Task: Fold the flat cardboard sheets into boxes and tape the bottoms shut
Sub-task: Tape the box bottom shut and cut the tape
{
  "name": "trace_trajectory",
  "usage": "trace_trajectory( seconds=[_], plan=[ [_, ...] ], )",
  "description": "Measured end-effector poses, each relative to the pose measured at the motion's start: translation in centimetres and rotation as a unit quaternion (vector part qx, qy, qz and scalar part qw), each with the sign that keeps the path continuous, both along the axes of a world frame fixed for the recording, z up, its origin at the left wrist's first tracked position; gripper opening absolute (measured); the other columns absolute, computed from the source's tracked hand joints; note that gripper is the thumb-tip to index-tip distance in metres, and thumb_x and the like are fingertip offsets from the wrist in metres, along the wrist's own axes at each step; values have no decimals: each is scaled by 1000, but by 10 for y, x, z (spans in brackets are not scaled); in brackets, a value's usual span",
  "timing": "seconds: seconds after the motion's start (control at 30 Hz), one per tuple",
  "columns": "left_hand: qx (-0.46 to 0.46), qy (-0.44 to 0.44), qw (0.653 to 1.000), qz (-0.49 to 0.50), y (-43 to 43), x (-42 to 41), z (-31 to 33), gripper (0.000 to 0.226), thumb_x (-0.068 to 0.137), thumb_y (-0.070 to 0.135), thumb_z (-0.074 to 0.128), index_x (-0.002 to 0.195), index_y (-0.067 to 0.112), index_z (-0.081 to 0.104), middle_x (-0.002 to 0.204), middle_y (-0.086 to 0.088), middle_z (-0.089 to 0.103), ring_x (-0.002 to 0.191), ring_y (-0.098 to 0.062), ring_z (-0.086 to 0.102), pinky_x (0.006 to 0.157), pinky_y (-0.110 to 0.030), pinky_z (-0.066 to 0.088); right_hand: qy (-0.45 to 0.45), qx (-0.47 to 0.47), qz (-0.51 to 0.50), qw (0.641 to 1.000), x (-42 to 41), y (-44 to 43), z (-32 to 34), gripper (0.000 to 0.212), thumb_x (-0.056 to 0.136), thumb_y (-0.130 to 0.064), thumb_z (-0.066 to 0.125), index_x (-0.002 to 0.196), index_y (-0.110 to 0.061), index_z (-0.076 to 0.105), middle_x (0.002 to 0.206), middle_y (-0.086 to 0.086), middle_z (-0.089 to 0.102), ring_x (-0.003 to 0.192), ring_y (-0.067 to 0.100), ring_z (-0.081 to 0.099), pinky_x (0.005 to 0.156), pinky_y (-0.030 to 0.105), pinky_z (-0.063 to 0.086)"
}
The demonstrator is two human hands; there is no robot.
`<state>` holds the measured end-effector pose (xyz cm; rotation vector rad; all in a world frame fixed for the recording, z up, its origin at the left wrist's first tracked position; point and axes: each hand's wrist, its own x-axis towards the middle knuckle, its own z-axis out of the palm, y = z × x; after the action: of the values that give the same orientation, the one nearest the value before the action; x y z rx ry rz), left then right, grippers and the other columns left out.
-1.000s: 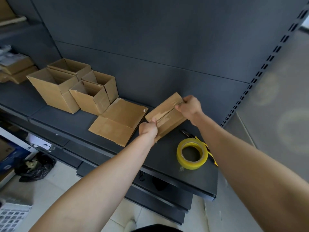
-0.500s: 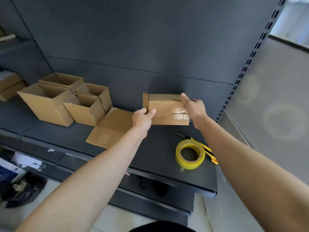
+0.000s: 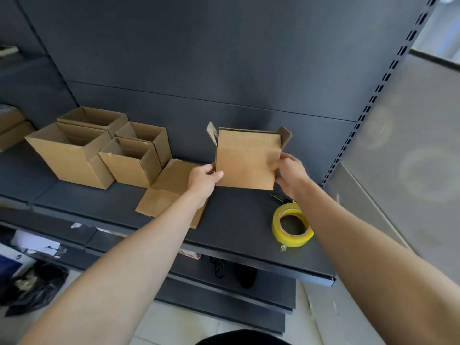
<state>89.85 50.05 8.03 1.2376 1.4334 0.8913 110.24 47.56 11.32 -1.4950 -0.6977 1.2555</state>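
Two hands hold one small cardboard box (image 3: 246, 161) over the dark metal shelf (image 3: 236, 220), and it has been turned since half a second ago: then its taped face looked toward the camera, whereas now a plain brown side faces out, the box stands upright, and two short flaps splay from its top corners. The board is matte and corrugated, faintly creased and square-cornered. The left hand (image 3: 202, 180) grips the lower left edge, with the thumb laid on the front and the fingers curled behind. The right hand (image 3: 291, 174) pinches the lower right edge, its fingers bent round the side. Both forearms reach forward, nearly straight. A flat cardboard sheet (image 3: 171, 192) lies on the shelf beneath the left wrist, partly hidden by it. Four open boxes (image 3: 72, 155) of the same board stand clustered to the left. A glossy yellow tape roll (image 3: 291, 225) rests near the shelf's front edge, with a cutter (image 3: 280, 197) just behind it, mostly hidden.
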Motion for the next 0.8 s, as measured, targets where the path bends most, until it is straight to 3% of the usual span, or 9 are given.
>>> trace_trajectory(
  seconds=[0.1, 0.23, 0.3, 0.33, 0.4, 0.43, 0.53, 0.67, 0.8],
  plan=[
    [10, 9, 1000, 19, 1, -14, -9, 39, 90, 5, 60, 129, 7, 55, 123, -1, 62, 112, -15, 56, 91, -24, 42, 65, 0, 26, 998, -15, -1, -3, 18, 90, -16, 56, 107, -20, 51, 104, -2, 59, 97, 17, 56, 82, 36, 46],
    [-21, 11, 999, 29, -1, -28, -20, 45, 87, 7, 64, 129, 6, 50, 130, -8, 57, 112, -18, 54, 95, -30, 41, 51, -12, 33, 998, -42, 4, -11, 36, 86, -46, 64, 111, -22, 56, 102, -5, 68, 91, 12, 65, 65, 27, 51],
    [-66, -50, 997, 7, -4, -36, -19, 60, 78, 32, 74, 128, 14, 45, 131, -3, 54, 118, -19, 51, 97, -33, 39, 47, -17, 24, 998, -54, 7, -15, 44, 83, -53, 64, 114, -22, 57, 102, -4, 70, 87, 12, 67, 60, 25, 52],
    [-96, -83, 992, -1, -4, -40, -18, 80, 69, 51, 76, 132, 17, 40, 135, 0, 51, 122, -18, 47, 102, -36, 35, 46, -23, 25, 998, -59, 9, -17, 50, 82, -56, 64, 117, -21, 56, 105, -3, 69, 89, 12, 67, 61, 25, 52],
    [-148, -128, 981, 8, 0, -46, -16, 121, 45, 84, 65, 144, 24, 30, 147, 2, 39, 134, -20, 36, 112, -45, 27, 43, -39, 30, 998, -67, 12, -22, 59, 80, -61, 62, 119, -19, 54, 107, -3, 68, 94, 13, 66, 68, 27, 51],
    [-163, -137, 977, 30, 5, -49, -17, 130, 39, 93, 57, 147, 28, 26, 151, 2, 33, 137, -23, 32, 114, -49, 25, 42, -48, 31, 997, -70, 14, -25, 61, 79, -63, 61, 120, -18, 54, 108, -3, 67, 96, 14, 65, 74, 29, 51],
    [-194, -143, 961, 136, 19, -58, -24, 118, 52, 92, 47, 148, 26, 24, 151, -4, 33, 135, -29, 35, 110, -53, 30, 23, -82, 33, 996, -81, 18, -36, 62, 81, -63, 59, 120, -16, 53, 113, -2, 64, 105, 18, 60, 93, 35, 43],
    [-226, -151, 942, 198, 25, -65, -26, 97, 66, 77, 60, 141, 21, 35, 139, -8, 45, 124, -34, 46, 103, -51, 39, 7, -90, 8, 996, -89, 26, -46, 37, 89, -43, 61, 110, -13, 57, 109, 5, 67, 98, 21, 64, 91, 38, 52],
    [-222, -192, 929, 224, 28, -69, -22, 75, 73, 51, 72, 134, 18, 43, 129, -7, 53, 116, -30, 50, 103, -49, 40, -21, -92, 38, 995, -84, 32, -47, 16, 90, -26, 61, 96, -11, 60, 97, 8, 65, 90, 22, 63, 94, 45, 51]
  ],
)
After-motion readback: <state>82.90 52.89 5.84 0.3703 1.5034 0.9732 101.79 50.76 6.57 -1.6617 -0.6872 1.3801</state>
